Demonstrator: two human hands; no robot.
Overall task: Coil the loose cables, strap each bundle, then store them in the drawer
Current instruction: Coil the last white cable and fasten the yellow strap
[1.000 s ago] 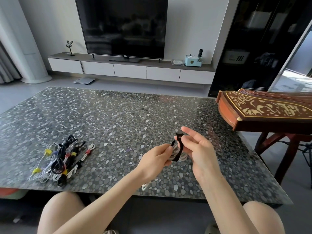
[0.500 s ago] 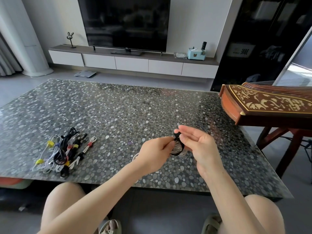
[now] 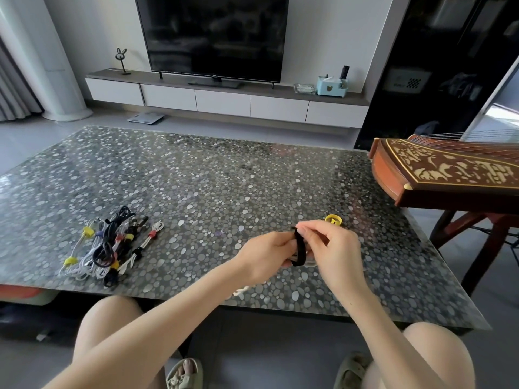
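The fingers (image 3: 310, 227) of the right hand (image 3: 332, 248) are pinching the strap (image 3: 300, 248) around the cable (image 3: 311, 261), and the left hand (image 3: 266, 255) is gripping this cable above the counter (image 3: 213, 178). Strapped bundles (image 3: 109, 245) are lying well apart, leftward.

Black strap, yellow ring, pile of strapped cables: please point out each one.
black strap (image 3: 300, 248), head view, middle of the band.
yellow ring (image 3: 329, 219), head view, its left rim.
pile of strapped cables (image 3: 106, 244), head view, dark cable at centre.

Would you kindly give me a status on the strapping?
Left grip holds white cable; right grip pinches black strap round it. Strapped pile sits left. Nothing blocking.
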